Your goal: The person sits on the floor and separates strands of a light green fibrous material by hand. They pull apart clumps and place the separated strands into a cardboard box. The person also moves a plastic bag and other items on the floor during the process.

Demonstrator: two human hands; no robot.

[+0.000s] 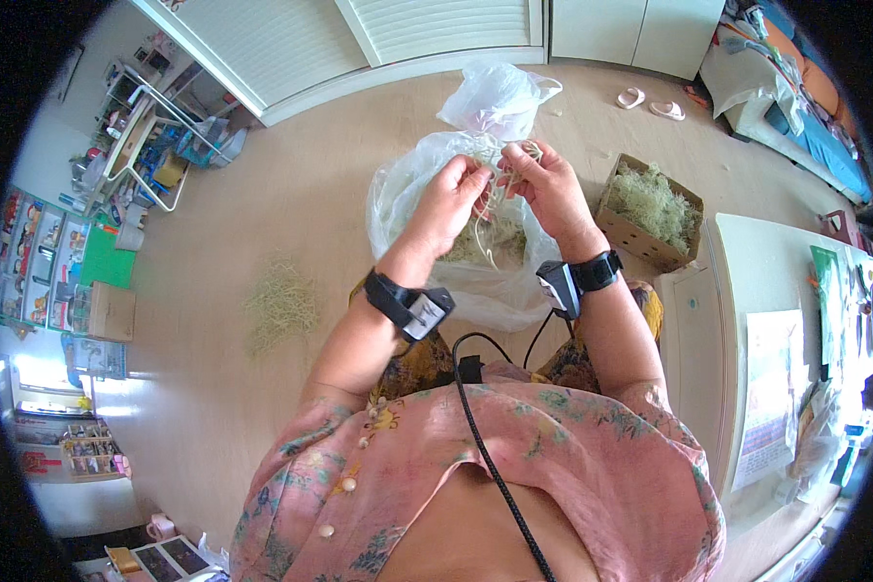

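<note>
Pale green, thin dried plant strands (pixel 489 236) dangle between my two hands. My left hand (pixel 457 195) pinches some of them between thumb and fingers. Close beside it, my right hand (pixel 542 185) grips a small tuft of the same strands. Both hands are above an opened clear plastic bag (pixel 400 196) on the floor. More of the plant material (pixel 505 244) lies inside that bag, partly hidden by my hands and wrists. Each wrist bears a strapped-on device with a black band.
To the right stands a cardboard box (pixel 651 247) heaped with plant strands (pixel 655 204). A loose pile of strands (pixel 284 302) lies on the wooden floor at left. Beyond the open bag sits a white plastic bag (pixel 498 102). Pink slippers (pixel 667 110) rest farther off. A black cable (pixel 480 436) crosses my chest.
</note>
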